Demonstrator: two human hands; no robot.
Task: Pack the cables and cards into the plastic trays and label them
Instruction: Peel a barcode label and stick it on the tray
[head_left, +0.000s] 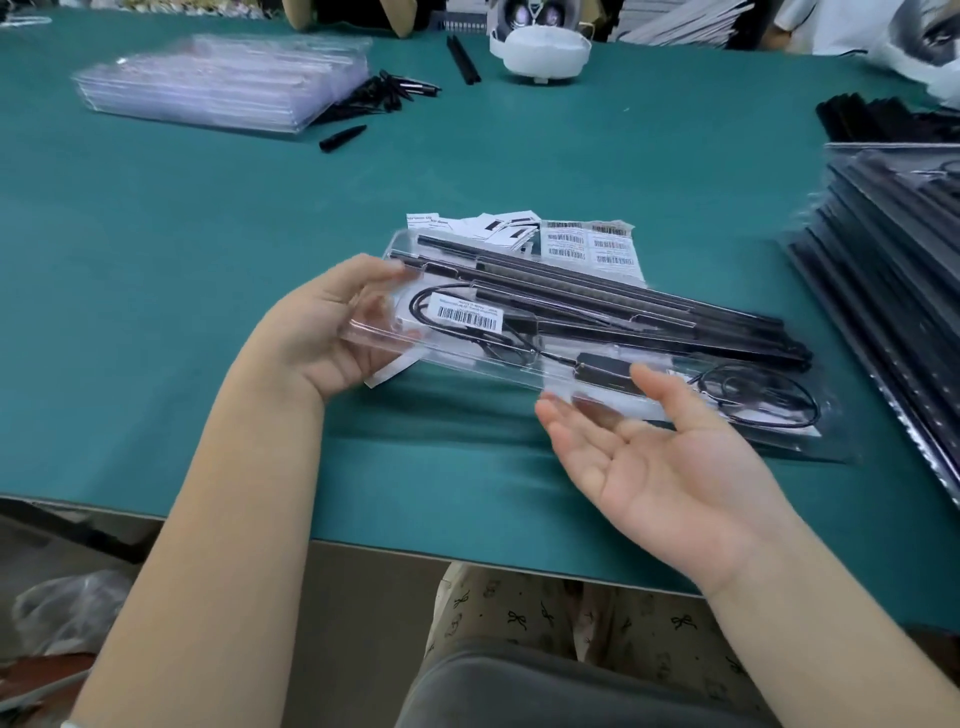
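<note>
Hands at a packed, labelled tray.
Left hand (332, 332) grips the ten-o'clock end of the clear tray (467, 358); right hand (660, 467), palm up with fingers relaxed, holds nothing at its near long edge. Tray axis runs ten to four o'clock, toward the finished stack (893, 249) at three o'clock.

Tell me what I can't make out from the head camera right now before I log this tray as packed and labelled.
- Print on the barcode label on the clear tray: too small, blurred.
- Tray's right end: glare and the right hand cover part of the cable loop.
- Left hand fingers: seen only through plastic.
- Packed tray stack: cut by the right edge.
- Label sheets: partly behind the tray.
</note>
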